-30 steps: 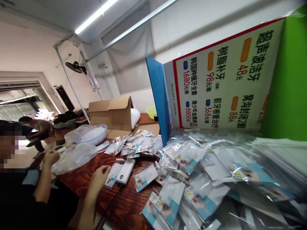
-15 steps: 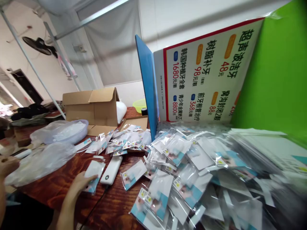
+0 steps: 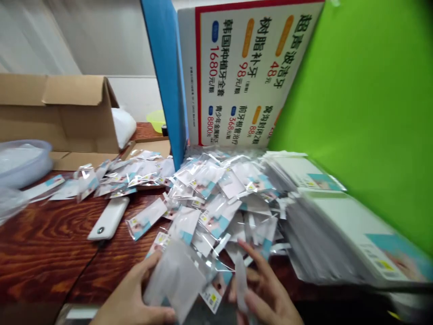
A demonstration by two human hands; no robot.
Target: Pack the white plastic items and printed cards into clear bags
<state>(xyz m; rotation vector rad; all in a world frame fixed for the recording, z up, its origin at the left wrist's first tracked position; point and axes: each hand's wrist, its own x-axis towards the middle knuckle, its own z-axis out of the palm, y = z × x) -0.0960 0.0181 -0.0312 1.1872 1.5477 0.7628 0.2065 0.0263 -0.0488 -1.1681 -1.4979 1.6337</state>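
My left hand (image 3: 138,293) grips a clear plastic packet with a white card (image 3: 176,275), tilted up at the table's front edge. Its fingers wrap the left side, thumb across the lower part. To its right, my right hand (image 3: 267,293) pinches a narrow, whitish, translucent piece (image 3: 241,280) between thumb and fingers, its index finger extended. Blur hides what kind of piece it is. Just beyond both hands lies a heap of similar clear packets (image 3: 219,212) with white and blue cards. One packet with a yellow-marked label (image 3: 214,289) shows between the hands.
Stacked packaged cards (image 3: 324,234) stand at the right, beside a green panel (image 3: 365,99). A price board (image 3: 237,76) and blue panel (image 3: 162,72) rise behind the heap. At left are a white power-bank-like device (image 3: 110,219) with a cable, a basin (image 3: 43,158) and cardboard box (image 3: 81,122).
The view has swung right and closer to the heap. A hand holding a packet was beside the white device; now both my hands are together in front of the heap.
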